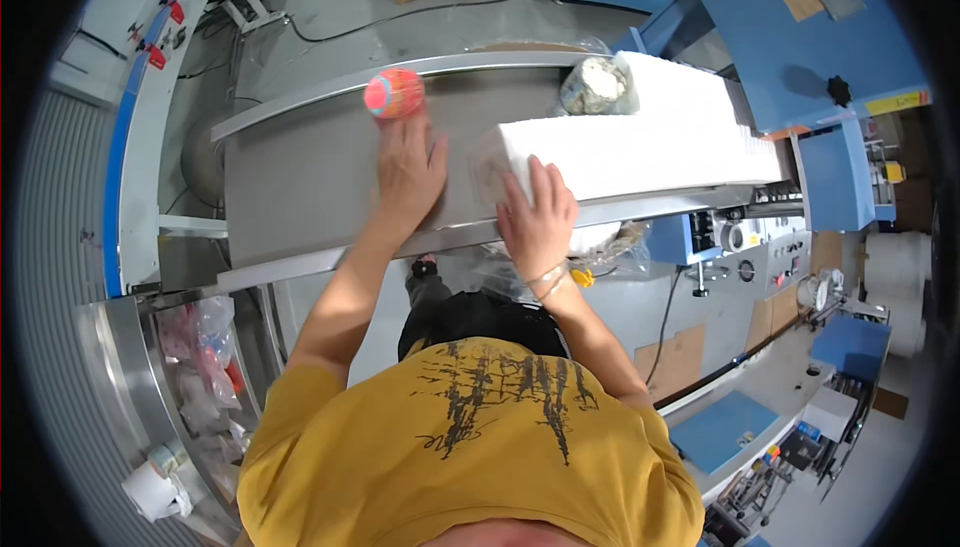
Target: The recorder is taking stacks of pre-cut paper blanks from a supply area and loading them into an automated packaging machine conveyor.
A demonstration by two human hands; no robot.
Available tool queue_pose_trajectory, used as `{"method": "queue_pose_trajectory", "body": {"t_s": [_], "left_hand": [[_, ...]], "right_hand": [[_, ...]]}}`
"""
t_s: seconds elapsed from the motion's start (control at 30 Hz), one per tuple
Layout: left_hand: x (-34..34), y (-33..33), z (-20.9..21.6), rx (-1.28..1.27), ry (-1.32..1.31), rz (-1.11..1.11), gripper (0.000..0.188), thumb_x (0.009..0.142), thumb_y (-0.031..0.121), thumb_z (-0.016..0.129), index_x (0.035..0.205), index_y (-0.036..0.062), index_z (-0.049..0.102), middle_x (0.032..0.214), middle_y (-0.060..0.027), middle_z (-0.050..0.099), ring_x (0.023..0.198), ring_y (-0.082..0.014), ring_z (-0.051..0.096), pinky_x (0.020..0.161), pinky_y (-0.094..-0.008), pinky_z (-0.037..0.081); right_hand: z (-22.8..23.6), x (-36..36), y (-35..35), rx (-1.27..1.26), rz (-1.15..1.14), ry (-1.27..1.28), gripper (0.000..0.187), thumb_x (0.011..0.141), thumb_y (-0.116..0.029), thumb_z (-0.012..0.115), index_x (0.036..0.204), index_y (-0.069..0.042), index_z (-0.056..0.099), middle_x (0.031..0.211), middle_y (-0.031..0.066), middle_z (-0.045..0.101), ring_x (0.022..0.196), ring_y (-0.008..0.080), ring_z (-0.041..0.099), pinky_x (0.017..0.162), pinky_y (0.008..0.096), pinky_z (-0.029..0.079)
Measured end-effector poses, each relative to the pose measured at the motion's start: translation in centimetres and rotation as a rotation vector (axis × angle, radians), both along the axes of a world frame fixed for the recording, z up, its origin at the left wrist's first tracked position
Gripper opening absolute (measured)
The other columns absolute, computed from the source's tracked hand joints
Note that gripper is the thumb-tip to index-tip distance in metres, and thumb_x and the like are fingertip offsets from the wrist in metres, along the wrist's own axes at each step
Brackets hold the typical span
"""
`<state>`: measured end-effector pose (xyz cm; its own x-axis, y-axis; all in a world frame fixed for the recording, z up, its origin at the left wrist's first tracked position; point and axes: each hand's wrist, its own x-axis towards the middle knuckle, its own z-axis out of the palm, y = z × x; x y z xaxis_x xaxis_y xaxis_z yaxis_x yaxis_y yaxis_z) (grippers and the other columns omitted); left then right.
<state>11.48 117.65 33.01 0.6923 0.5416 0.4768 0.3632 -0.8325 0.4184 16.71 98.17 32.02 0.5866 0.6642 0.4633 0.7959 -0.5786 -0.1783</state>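
My left hand [408, 169] lies over the grey conveyor surface [300, 182], fingers stretched forward and thumb apart. Its slightly blurred fingertips reach the near side of a round red-orange object [395, 94] with a light blue patch; I cannot tell whether they touch it. To the right, my right hand [538, 222] rests with spread fingers against the near left end of a long white block [640, 152], perhaps stacked sheets. Behind that block's left part sits a roundish whitish object in clear plastic [594, 86].
Metal rails [300, 272] edge the conveyor surface. The white block runs right toward blue machinery [800, 37]. At the lower left stands a metal bin [205, 377] with plastic scraps, beside a white roll [157, 490]. A dark cable [400, 22] crosses the far floor.
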Motion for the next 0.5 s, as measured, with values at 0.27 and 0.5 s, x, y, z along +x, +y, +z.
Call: {"method": "queue_pose_trajectory", "body": {"t_s": [0.27,0.5], "left_hand": [[0.2,-6.8,-4.9,-1.172,0.037,-0.133,0.074,0.095,0.049,0.046,0.143,-0.0042,0.026,0.142,-0.0215,0.038,0.132,-0.03,0.036,0.109,-0.0352,0.026],[3.1,-10.5,-0.7,-1.224,-0.176,-0.224,0.07,0.089,0.034,0.063,0.141,0.0006,0.03,0.137,-0.0122,0.043,0.127,-0.0212,0.039,0.107,-0.0343,0.027]], "right_hand": [[2.6,2.4,-6.9,0.329,0.346,0.166,0.043,0.067,-0.013,0.077,0.107,-0.011,0.062,0.114,0.01,0.058,0.108,0.0284,0.053,0.089,0.0398,0.042],[-1.2,14.0,-19.1,0.644,-0.383,0.557,0.021,0.086,-0.015,0.063,0.103,-0.003,0.06,0.076,0.0065,0.059,0.066,0.015,0.055,0.063,0.0284,0.048]]}}
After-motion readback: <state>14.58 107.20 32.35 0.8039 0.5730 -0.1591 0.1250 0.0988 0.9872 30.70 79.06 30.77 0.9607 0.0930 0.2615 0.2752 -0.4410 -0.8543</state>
